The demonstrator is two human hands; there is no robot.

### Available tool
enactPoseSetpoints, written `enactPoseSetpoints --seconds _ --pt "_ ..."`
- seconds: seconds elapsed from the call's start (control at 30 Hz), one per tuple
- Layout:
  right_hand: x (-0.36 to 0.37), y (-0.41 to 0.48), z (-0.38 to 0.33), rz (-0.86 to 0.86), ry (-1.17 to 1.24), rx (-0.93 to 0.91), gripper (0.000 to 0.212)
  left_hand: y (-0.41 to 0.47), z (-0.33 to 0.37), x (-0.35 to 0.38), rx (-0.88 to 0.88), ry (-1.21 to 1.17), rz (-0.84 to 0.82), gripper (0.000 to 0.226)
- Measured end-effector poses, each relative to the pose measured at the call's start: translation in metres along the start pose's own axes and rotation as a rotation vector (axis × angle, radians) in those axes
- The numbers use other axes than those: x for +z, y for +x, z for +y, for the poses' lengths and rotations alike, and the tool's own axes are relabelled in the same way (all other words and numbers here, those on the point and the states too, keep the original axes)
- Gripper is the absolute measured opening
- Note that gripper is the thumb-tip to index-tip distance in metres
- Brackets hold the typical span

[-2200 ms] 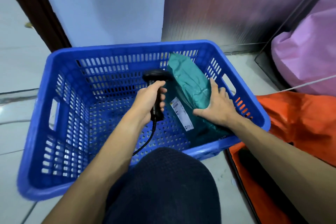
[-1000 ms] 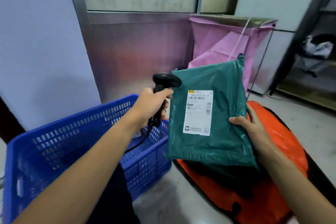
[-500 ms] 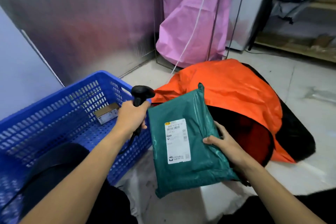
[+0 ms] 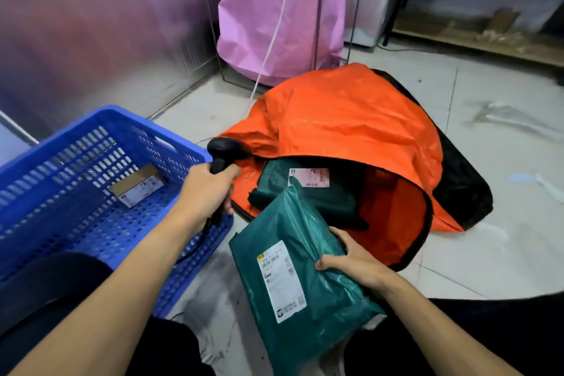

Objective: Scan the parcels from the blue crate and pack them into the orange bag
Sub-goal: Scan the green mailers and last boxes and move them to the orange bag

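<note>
My right hand [image 4: 354, 261] grips a green parcel [image 4: 293, 278] by its right edge, white label up, low in front of the orange bag's mouth. The orange bag [image 4: 345, 119] lies open on the floor, and another green parcel [image 4: 314, 195] with a pinkish label lies inside it. My left hand [image 4: 207, 192] grips a black barcode scanner [image 4: 227, 151] over the right rim of the blue crate [image 4: 91, 192]. A small brown box [image 4: 135, 185] with a label rests in the crate.
A pink bag [image 4: 274, 9] on a wire frame stands behind the orange bag. A metal wall panel [image 4: 100, 24] rises at the left. A low wooden shelf [image 4: 488, 36] runs along the back right. My dark-clothed knees fill the bottom edge.
The green parcel came out of the crate, was held up label-forward beside the scanner, and has since come down toward the orange bag's mouth. The view has turned right, from the crate to the bag.
</note>
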State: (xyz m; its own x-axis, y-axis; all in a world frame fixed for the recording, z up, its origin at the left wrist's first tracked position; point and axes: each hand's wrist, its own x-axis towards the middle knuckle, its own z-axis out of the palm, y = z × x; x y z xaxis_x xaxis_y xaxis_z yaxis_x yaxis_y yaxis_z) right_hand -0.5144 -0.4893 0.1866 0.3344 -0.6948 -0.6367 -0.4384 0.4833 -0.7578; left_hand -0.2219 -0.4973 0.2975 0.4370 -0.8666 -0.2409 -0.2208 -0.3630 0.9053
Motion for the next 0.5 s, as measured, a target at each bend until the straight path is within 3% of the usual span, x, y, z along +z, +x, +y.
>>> enactPoseSetpoints --seconds 0.1,0.33,0.43,0.5 --pt "-0.013 0.003 0.009 0.091 0.068 0.032 0.112 0.001 0.005 0.005 -0.001 -0.018 -0.009 0.026" --pt "-0.036 0.013 0.018 0.331 0.417 0.03 0.085 -0.004 0.012 0.009 0.009 -0.048 -0.046 0.019" --pt "-0.041 0.022 0.016 0.395 0.52 0.008 0.092 -0.005 0.013 0.005 0.014 -0.062 -0.041 0.02" --pt "-0.043 0.026 0.01 0.446 0.571 -0.011 0.082 -0.006 0.013 0.002 0.023 -0.068 -0.037 0.021"
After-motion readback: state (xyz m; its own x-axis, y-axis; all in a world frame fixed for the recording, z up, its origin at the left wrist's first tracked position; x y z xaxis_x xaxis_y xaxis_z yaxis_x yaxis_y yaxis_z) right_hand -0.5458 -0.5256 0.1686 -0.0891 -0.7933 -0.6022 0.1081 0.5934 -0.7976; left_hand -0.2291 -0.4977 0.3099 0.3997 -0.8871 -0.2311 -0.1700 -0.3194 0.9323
